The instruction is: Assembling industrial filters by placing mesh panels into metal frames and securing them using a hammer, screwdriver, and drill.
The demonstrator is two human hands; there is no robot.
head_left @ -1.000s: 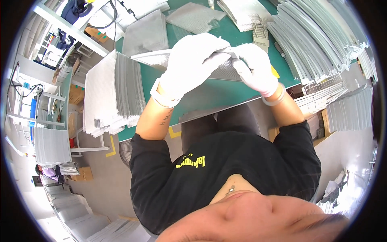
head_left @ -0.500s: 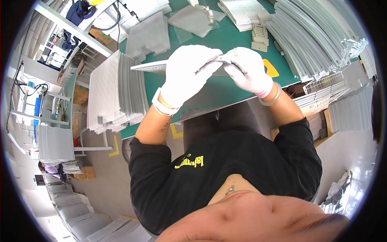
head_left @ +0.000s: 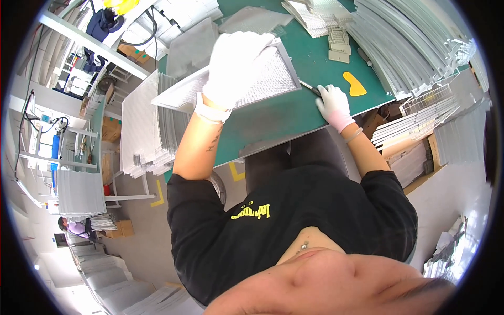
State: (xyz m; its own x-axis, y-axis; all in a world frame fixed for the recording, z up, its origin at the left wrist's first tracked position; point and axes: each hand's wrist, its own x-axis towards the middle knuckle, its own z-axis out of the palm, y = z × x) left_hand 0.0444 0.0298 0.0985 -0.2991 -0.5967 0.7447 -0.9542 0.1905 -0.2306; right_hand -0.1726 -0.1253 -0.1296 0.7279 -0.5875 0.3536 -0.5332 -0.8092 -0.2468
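Holding the framed mesh panel [head_left: 275, 79] tilted above the green table [head_left: 331, 68], the gloved left hand [head_left: 236, 68] keeps its fingers close together near the far edge, probably to steady it one-handed and leave the other hand free. The right hand [head_left: 334, 105] rests low by the near edge, its slightly bent fingers touching the dark handle of a thin tool [head_left: 311, 87]; whether they close around it cannot be told. A yellow scraper [head_left: 355, 85] lies just beyond that hand, seemingly placed within easy reach.
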